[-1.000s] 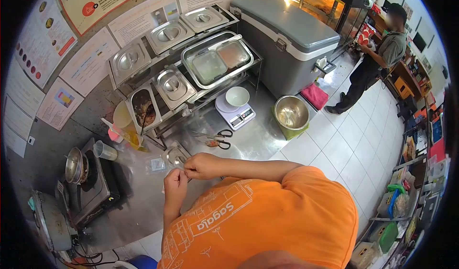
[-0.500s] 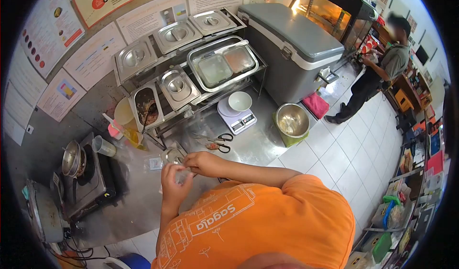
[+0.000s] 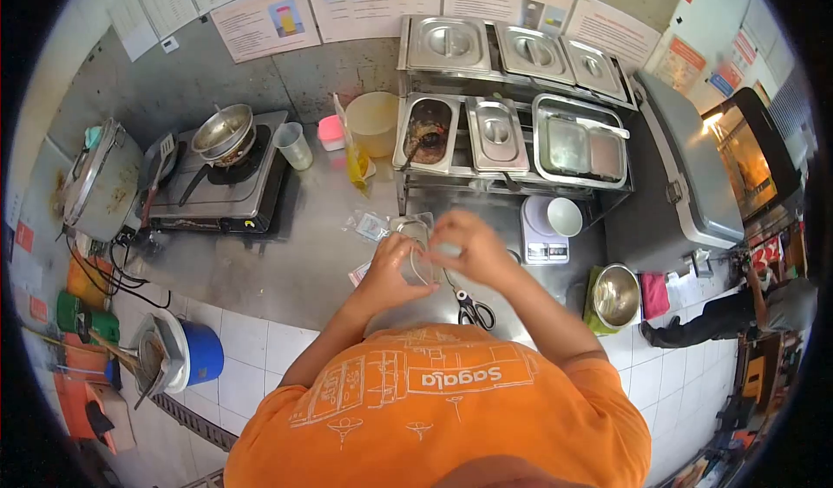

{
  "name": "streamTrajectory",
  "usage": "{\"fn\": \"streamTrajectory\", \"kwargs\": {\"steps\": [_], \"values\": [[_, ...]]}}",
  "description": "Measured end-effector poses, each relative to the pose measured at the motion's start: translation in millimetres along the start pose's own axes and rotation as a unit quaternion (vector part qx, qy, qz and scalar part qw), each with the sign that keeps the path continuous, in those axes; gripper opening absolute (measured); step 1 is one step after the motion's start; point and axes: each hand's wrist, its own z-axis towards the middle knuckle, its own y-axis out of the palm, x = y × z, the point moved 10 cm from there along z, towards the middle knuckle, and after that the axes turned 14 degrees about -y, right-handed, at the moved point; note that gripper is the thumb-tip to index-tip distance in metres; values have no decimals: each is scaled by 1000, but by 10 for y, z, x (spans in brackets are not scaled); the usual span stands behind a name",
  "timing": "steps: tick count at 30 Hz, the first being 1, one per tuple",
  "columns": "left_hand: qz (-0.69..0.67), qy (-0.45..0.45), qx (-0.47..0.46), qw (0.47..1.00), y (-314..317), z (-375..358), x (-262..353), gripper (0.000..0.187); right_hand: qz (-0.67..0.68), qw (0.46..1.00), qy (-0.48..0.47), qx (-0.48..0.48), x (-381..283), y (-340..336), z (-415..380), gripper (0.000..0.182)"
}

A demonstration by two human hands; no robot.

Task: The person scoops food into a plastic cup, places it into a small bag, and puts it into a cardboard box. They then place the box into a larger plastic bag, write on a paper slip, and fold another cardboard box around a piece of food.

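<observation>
My left hand (image 3: 390, 273) is over the steel counter, its fingers and thumb curved in a C around a clear plastic item (image 3: 422, 267) whose exact kind I cannot make out. My right hand (image 3: 466, 243) is just right of it, raised, with bent fingers smeared by motion; whether anything is in them does not show. Behind the hands lies a shiny metal-looking item (image 3: 411, 226), partly covered. A small clear packet (image 3: 371, 226) with a pale label rests beside it. Black-handled scissors (image 3: 475, 312) lie below my right forearm.
A rack of lidded steel pans (image 3: 447, 44) stands at the back, with a white scale (image 3: 545, 245) and bowl (image 3: 564, 216) to its right. A gas stove (image 3: 217, 206) with pans is at left. A steel bowl (image 3: 616, 297) and another person (image 3: 737, 310) are right.
My view has swung left, so the counter things appear farther right and the stove is fuller in view. My hands, close together before, are now farther apart, the right one lifted away.
</observation>
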Motion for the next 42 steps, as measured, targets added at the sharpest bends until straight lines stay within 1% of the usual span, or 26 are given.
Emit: {"fn": "streamTrajectory", "kwargs": {"steps": [1, 3, 5, 6, 8, 9, 11, 12, 13, 14, 15, 16, 18, 19, 21, 22, 24, 25, 28, 29, 33, 35, 36, 38, 39, 42], "values": [[0, -1, 4, 1000, -34, 9, -47, 52, -31, 999, -7, 21, 97, -91, 137, 18], [-53, -24, 20, 998, -131, 23, -168, 54, -56, 991, 112, 43, 464, -252, 405, 19], [-63, -31, 25, 997, -173, 47, -200, 55, -45, 987, 149, 39, 843, -206, 679, 27], [-72, -37, 29, 996, -194, 52, -216, 56, -44, 987, 150, 35, 974, -147, 820, 27], [-87, -34, 35, 995, -223, 66, -200, 57, 0, 938, 325, -118, 1454, 284, 801, 32], [-99, -29, 42, 994, -255, 76, -192, 58, -1, 939, 322, -120, 1525, 358, 864, 32], [-91, -35, 52, 994, -320, 100, -264, 57, 15, 901, 350, -258, 1688, 696, 840, 30], [-81, -40, 59, 994, -364, 126, -315, 56, 11, 903, 343, -259, 1765, 703, 914, 30], [-80, -36, 66, 994, -424, 149, -352, 56, -74, 876, 265, -397, 1783, 810, 940, 26], [-70, -47, 68, 994, -469, 174, -414, 55, -159, 820, 180, -520, 1816, 881, 898, 21], [-62, -59, 69, 994, -493, 200, -476, 55, -160, 842, 266, -441, 1658, 516, 982, 16], [-63, -58, 69, 994, -518, 255, -514, 55, -161, 842, 267, -441, 1763, 463, 954, 16], [-4, -35, 60, 998, -497, 410, -539, 55, -332, 862, 164, -347, 1913, 223, 1149, 17], [-8, -37, 55, 998, -474, 529, -573, 55, -330, 859, 169, -352, 1939, 213, 1157, 17], [38, 28, 45, 998, -383, 806, -481, 55, -369, 834, 178, -369, 1991, 177, 1212, 17], [35, 28, 44, 998, -332, 901, -485, 55, -370, 833, 180, -371, 1976, 202, 1193, 17], [18, 37, 31, 999, -247, 1095, -470, 57, -407, 818, 144, -380, 1903, 256, 1253, 17], [17, 40, 33, 998, -223, 1128, -472, 57, -437, 796, 127, -399, 1886, 287, 1264, 16], [43, 19, 45, 998, -118, 1171, -484, 52, -457, 782, 121, -406, 1792, 291, 1281, 16], [33, 5, 48, 998, -95, 1170, -504, 49, -452, 765, 130, -439, 1781, 336, 1215, 17], [43, -25, 43, 998, -30, 1135, -428, 45, -417, 761, 166, -468, 1782, 454, 1007, 18], [53, -36, 39, 997, -30, 1142, -385, 45, -378, 788, 151, -462, 1707, 439, 1020, 19], [63, -47, 32, 996, -16, 1130, -399, 46, -376, 789, 152, -462, 1678, 390, 1045, 19], [61, -47, 32, 997, -10, 1128, -419, 46, -389, 773, 93, -492, 1610, 340, 1118, 18], [57, -44, 35, 997, -10, 1141, -422, 45, -390, 803, 104, -439, 1611, 241, 1202, 17], [54, -37, 41, 997, 2, 1135, -435, 46, -411, 787, 116, -446, 1666, 186, 1217, 17]]}}
